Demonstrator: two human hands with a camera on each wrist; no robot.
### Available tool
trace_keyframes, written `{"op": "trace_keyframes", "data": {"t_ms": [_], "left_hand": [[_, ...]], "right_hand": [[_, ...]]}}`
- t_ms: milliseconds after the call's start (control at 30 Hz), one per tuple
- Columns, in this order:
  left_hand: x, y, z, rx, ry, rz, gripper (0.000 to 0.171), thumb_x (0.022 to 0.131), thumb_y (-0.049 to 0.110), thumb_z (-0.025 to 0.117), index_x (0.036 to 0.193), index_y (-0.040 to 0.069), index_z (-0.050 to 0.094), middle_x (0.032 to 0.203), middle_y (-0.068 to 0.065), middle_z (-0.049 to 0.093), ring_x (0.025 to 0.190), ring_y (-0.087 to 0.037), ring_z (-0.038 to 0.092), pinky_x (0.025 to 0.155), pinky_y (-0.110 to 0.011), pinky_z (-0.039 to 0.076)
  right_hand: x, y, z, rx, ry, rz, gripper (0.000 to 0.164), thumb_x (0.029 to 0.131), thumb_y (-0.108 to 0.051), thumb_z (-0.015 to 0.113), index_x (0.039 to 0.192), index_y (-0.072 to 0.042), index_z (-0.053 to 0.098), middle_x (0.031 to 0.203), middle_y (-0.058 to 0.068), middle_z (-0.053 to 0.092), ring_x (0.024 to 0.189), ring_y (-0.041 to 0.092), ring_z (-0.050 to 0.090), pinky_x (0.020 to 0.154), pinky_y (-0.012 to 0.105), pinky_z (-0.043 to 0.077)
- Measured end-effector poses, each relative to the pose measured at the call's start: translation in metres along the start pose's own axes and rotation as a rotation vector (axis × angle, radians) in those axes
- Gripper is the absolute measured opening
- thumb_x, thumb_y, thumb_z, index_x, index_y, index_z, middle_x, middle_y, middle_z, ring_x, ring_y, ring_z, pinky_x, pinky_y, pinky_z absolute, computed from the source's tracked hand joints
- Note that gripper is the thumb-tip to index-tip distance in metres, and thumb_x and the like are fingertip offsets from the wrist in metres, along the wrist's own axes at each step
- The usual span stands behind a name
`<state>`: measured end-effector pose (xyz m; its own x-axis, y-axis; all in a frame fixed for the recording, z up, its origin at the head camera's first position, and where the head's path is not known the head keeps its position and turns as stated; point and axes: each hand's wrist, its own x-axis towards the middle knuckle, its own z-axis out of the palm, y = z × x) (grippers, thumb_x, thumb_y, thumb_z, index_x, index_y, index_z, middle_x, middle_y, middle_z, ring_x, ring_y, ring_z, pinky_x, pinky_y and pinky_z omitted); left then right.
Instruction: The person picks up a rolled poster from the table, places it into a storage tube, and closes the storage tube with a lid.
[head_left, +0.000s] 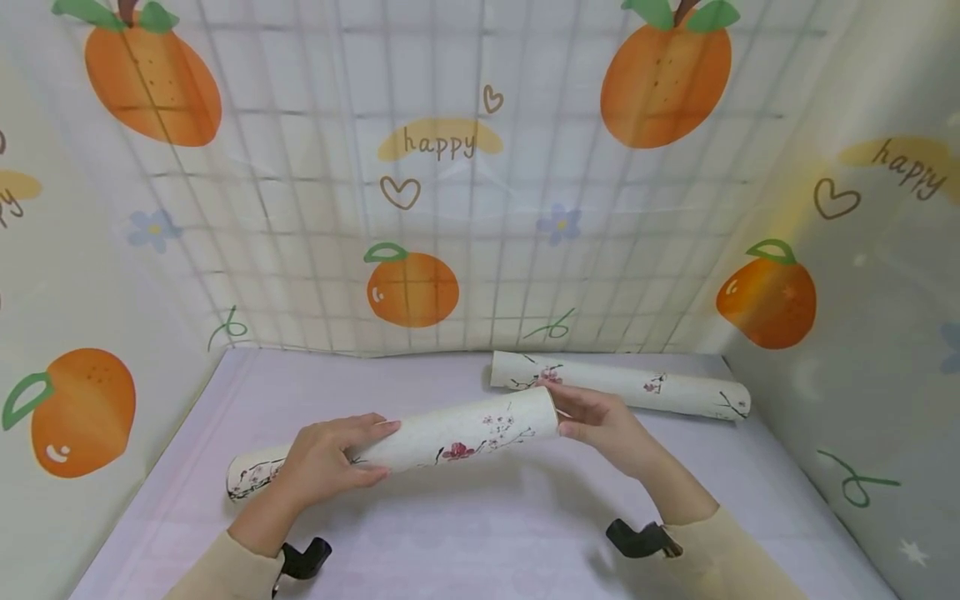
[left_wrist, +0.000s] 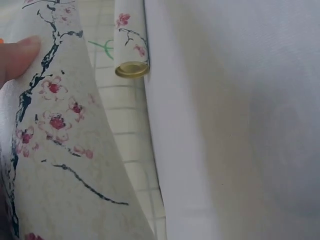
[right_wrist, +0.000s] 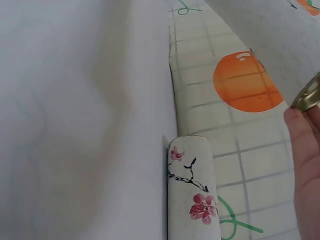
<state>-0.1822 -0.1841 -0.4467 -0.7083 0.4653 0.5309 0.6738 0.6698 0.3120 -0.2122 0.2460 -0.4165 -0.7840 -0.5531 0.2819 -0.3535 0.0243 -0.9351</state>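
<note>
My left hand (head_left: 322, 458) grips a long pale cardboard tube (head_left: 465, 429) printed with plum blossoms, thumb on the near side and fingers on the far side. The tube slants, its right end raised over the table and its left end low. At the raised end, my right hand (head_left: 607, 425) pinches the rim with thumb and fingers. A gold metal cap (right_wrist: 310, 95) shows there in the right wrist view. Behind it a matching tube (head_left: 675, 396) lies along the table's back edge; its gold end (left_wrist: 132, 69) faces the left wrist camera.
The table (head_left: 465, 542) has a pale cloth and is closed in by a curtain (head_left: 300, 250) printed with oranges, over a wire grid at the back. Similar side curtains (head_left: 885, 333) stand left and right. Black wrist mounts (head_left: 637, 537) jut from both sleeves.
</note>
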Motion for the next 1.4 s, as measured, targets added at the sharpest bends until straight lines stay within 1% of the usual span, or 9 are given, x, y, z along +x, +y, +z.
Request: {"op": "trace_keyframes", "data": {"t_ms": [133, 300, 500, 567, 700, 767, 967, 1167, 1400], "left_hand": [[0.0, 0.001, 0.0, -0.01, -0.014, 0.007, 0.064, 0.068, 0.037, 0.093, 0.128, 0.029, 0.071, 0.119, 0.004, 0.072, 0.108, -0.018, 0.07, 0.078, -0.038, 0.059], [-0.001, 0.001, 0.002, -0.03, -0.035, 0.001, 0.062, 0.07, 0.036, 0.091, 0.128, 0.027, 0.071, 0.119, 0.005, 0.072, 0.105, -0.017, 0.07, 0.077, -0.035, 0.058], [-0.001, 0.0, 0.004, -0.02, -0.048, -0.001, 0.063, 0.07, 0.039, 0.091, 0.129, 0.027, 0.071, 0.12, 0.004, 0.072, 0.108, -0.018, 0.07, 0.08, -0.037, 0.059], [0.0, 0.0, 0.004, -0.019, -0.051, 0.0, 0.063, 0.07, 0.041, 0.091, 0.129, 0.027, 0.071, 0.12, 0.004, 0.072, 0.109, -0.019, 0.069, 0.081, -0.039, 0.059], [0.002, 0.001, 0.003, -0.023, -0.064, -0.005, 0.062, 0.072, 0.041, 0.09, 0.129, 0.028, 0.07, 0.121, 0.004, 0.071, 0.11, -0.02, 0.069, 0.082, -0.04, 0.059], [0.003, 0.001, 0.003, -0.019, -0.071, -0.008, 0.062, 0.072, 0.042, 0.089, 0.13, 0.028, 0.07, 0.122, 0.004, 0.071, 0.111, -0.02, 0.068, 0.081, -0.04, 0.059], [0.003, 0.002, 0.0, -0.011, -0.085, -0.013, 0.061, 0.073, 0.042, 0.089, 0.13, 0.027, 0.07, 0.121, 0.004, 0.071, 0.11, -0.02, 0.069, 0.081, -0.039, 0.058], [0.002, 0.002, 0.0, -0.045, -0.122, -0.062, 0.062, 0.073, 0.043, 0.088, 0.131, 0.028, 0.069, 0.124, 0.004, 0.07, 0.114, -0.02, 0.067, 0.089, -0.042, 0.057], [0.002, 0.0, 0.001, -0.076, -0.118, -0.067, 0.063, 0.072, 0.046, 0.088, 0.13, 0.029, 0.07, 0.124, 0.007, 0.07, 0.114, -0.018, 0.066, 0.09, -0.04, 0.056]], "right_hand": [[-0.002, 0.002, -0.001, -0.004, 0.02, 0.023, 0.058, 0.093, 0.003, 0.066, 0.145, 0.008, 0.044, 0.149, 0.002, 0.051, 0.131, 0.009, 0.052, 0.101, 0.03, 0.049], [-0.001, 0.005, -0.004, 0.005, 0.008, 0.018, 0.057, 0.094, 0.004, 0.065, 0.146, 0.008, 0.042, 0.153, 0.001, 0.046, 0.132, 0.013, 0.052, 0.102, 0.031, 0.048], [-0.001, 0.01, -0.003, -0.019, 0.007, 0.023, 0.057, 0.095, 0.003, 0.063, 0.147, 0.009, 0.04, 0.155, 0.015, 0.041, 0.132, 0.012, 0.052, 0.102, 0.03, 0.049], [-0.001, 0.011, -0.003, -0.014, 0.014, 0.026, 0.057, 0.095, 0.002, 0.064, 0.146, 0.009, 0.041, 0.154, 0.011, 0.043, 0.131, 0.012, 0.053, 0.101, 0.031, 0.05], [-0.003, 0.012, -0.003, 0.024, 0.021, 0.032, 0.055, 0.095, 0.003, 0.064, 0.146, 0.006, 0.044, 0.149, -0.004, 0.051, 0.13, 0.013, 0.054, 0.099, 0.031, 0.051], [-0.003, 0.012, -0.003, 0.045, 0.019, 0.03, 0.054, 0.095, 0.003, 0.063, 0.146, 0.005, 0.045, 0.147, -0.007, 0.053, 0.131, 0.013, 0.053, 0.1, 0.031, 0.051], [-0.004, 0.012, -0.001, 0.058, 0.019, 0.03, 0.054, 0.095, 0.003, 0.064, 0.145, 0.006, 0.045, 0.147, -0.007, 0.053, 0.13, 0.013, 0.054, 0.1, 0.031, 0.05], [-0.004, 0.016, 0.0, 0.045, 0.037, 0.046, 0.055, 0.094, 0.002, 0.065, 0.146, 0.003, 0.046, 0.143, -0.008, 0.056, 0.128, 0.011, 0.055, 0.099, 0.031, 0.051], [-0.004, 0.017, -0.001, 0.042, 0.037, 0.059, 0.055, 0.095, 0.002, 0.063, 0.147, 0.005, 0.044, 0.145, -0.006, 0.055, 0.129, 0.011, 0.055, 0.1, 0.03, 0.05]]}}
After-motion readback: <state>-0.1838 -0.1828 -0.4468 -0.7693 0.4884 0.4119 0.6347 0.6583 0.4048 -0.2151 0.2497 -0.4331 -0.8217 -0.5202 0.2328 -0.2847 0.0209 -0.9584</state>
